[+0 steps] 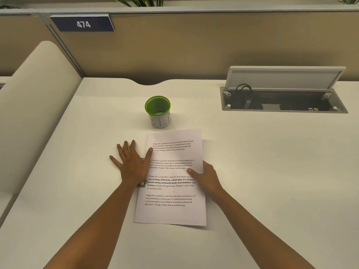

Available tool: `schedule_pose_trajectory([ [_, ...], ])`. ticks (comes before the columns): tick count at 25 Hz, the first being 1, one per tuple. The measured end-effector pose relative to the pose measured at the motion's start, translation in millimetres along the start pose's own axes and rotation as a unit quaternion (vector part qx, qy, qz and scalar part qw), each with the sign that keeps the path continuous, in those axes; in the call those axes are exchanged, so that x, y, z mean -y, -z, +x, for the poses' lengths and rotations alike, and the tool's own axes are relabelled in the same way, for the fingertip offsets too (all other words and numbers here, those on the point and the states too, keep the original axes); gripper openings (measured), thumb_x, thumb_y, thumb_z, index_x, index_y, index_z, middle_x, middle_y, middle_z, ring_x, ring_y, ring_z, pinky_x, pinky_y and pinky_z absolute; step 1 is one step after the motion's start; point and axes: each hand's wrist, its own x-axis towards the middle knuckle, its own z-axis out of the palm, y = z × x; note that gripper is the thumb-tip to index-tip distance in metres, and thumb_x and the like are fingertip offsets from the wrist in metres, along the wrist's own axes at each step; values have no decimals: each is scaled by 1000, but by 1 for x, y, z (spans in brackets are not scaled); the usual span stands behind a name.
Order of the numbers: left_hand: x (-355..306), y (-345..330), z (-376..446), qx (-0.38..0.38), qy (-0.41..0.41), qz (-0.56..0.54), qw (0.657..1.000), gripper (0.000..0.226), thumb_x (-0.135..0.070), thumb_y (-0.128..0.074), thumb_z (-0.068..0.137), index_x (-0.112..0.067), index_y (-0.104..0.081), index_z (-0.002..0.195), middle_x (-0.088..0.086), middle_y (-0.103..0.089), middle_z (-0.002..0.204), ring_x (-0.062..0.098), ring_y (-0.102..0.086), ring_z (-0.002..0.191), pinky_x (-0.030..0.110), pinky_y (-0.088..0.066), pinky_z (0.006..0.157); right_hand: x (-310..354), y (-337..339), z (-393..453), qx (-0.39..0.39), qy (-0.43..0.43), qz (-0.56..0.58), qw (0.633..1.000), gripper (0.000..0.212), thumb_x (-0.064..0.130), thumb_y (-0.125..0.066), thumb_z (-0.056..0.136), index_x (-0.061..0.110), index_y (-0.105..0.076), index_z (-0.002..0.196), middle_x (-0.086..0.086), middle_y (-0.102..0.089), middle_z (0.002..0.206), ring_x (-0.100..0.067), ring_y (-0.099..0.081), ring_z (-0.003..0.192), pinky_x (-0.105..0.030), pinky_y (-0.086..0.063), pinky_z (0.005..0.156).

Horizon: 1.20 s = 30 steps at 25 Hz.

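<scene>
Left hand [132, 164], flat and released, half-hides a shiny metal piece [142, 183] left of the thin printed sheet [171, 210]; right hand [208, 177] pinches its right edge.

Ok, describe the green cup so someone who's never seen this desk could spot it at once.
Start at the white desk under the blue 474 sign. Just past the far edge of the printed sheet stands the cup. It has a green rim and a white paper wrap with BIN handwritten in blue, the only upright container.
</scene>
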Motion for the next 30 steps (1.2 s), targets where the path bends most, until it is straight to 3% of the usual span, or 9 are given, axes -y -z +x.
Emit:
schedule_pose_trajectory([
  [9,-4,4,-1,3,3,-10,1000,79,-69,-37,94,-18,-27,153,8,-20,165,29,1,156,64,11,118,3,0,-3,-2,-3,1,1000,34,18,-67,94,9,-65,127,-6,-71,124,-23,-68,112,-41,-53,100],
  [13,-10,8,-7,-58,-20,23,998,66,-57,-45,97,-14,-38,147,12,-38,155,36,-15,152,68,-4,117,4,2,-4,-1,3,1,1000,35,18,-67,93,8,-64,127,-6,-71,125,-23,-68,113,-40,-52,101],
  [16,-16,12,-11,-71,-28,54,996,66,-57,-41,96,-10,-43,143,15,-45,149,39,-24,149,68,-11,115,3,3,-4,2,7,-1,1000,35,18,-67,93,8,-65,127,-7,-71,125,-24,-68,114,-41,-52,101],
  [30,-24,20,-20,-140,-63,98,983,66,-54,-35,93,-1,-58,124,20,-62,124,38,-48,125,60,-28,106,-12,44,-11,-12,0,44,999,33,18,-68,93,10,-66,125,-5,-72,122,-25,-69,112,-46,-52,102],
])
